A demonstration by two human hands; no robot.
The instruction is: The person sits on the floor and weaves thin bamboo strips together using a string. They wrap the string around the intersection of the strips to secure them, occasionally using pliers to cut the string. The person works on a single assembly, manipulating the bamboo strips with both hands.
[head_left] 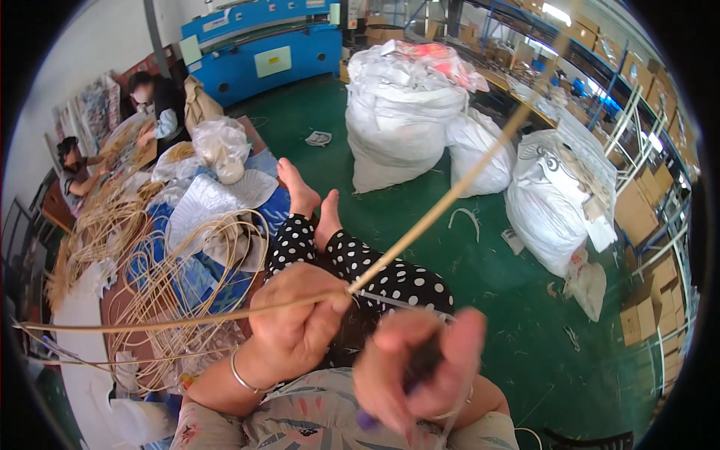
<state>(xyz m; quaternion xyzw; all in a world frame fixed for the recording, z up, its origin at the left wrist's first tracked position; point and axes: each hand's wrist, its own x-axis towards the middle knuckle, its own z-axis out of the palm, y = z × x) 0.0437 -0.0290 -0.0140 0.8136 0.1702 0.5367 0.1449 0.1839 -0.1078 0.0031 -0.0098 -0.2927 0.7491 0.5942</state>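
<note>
Two hands: our left hand pinches the long tan rattan strip; our right hand grips a dark-handled blade.
Strip: runs toward 1 o'clock.
Risk: we judge the blade could slip and nick fingers.

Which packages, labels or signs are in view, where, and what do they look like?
Bulging white woven sacks: on green floor, centre back, pink sheets on top.
White sack with brown cardboard pieces: right of them.
Brown cardboard boxes: stacked on right-hand racks.
Pale rectangular label plate: front of blue machine, far back.
Small white packet: flat on floor.
</note>
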